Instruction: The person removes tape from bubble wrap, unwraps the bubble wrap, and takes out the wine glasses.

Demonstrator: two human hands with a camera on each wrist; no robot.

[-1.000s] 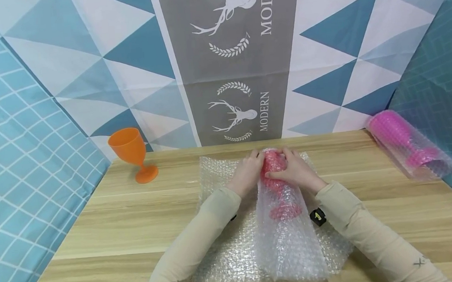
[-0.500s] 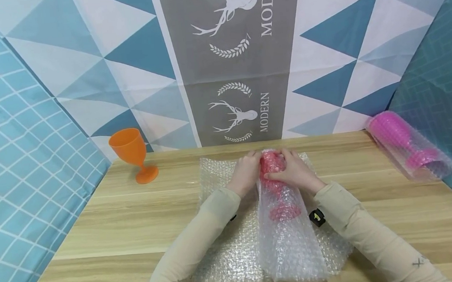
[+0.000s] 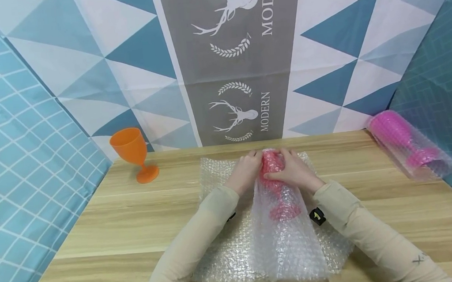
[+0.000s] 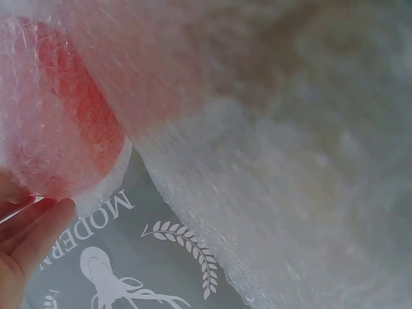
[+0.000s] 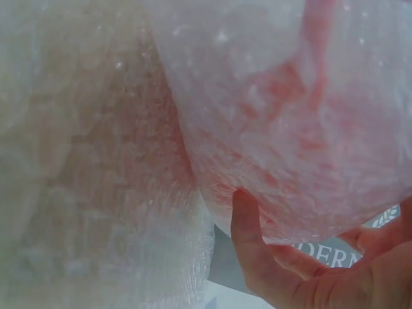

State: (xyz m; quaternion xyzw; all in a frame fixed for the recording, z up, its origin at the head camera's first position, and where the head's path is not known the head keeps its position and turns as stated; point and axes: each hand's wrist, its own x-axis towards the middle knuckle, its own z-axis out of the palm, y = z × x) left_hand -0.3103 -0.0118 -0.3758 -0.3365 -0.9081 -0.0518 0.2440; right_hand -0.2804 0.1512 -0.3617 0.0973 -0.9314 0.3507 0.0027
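Observation:
A red goblet (image 3: 276,185) lies in bubble wrap (image 3: 234,251) on the wooden table, its bowl toward the wall and its foot toward the person. The left hand (image 3: 247,171) holds the wrapped bowl from the left; in the left wrist view its fingers (image 4: 38,235) pinch the film at the bowl's rim. From the right, the right hand (image 3: 295,171) grips the bowl, thumb across the top; the right wrist view shows this thumb (image 5: 248,225) pressing the film. A folded layer of wrap covers the stem and foot and extends toward the table's front.
An orange goblet (image 3: 133,152) stands upright at the table's back left. A pink goblet (image 3: 397,134) in bubble wrap lies at the back right, by the side curtain. A patterned cloth (image 3: 236,69) hangs behind the table (image 3: 117,229).
Both hands stay around the wrapped red bowl with barely any shift. The left edge of the folded wrap near the front has spread slightly to the left.

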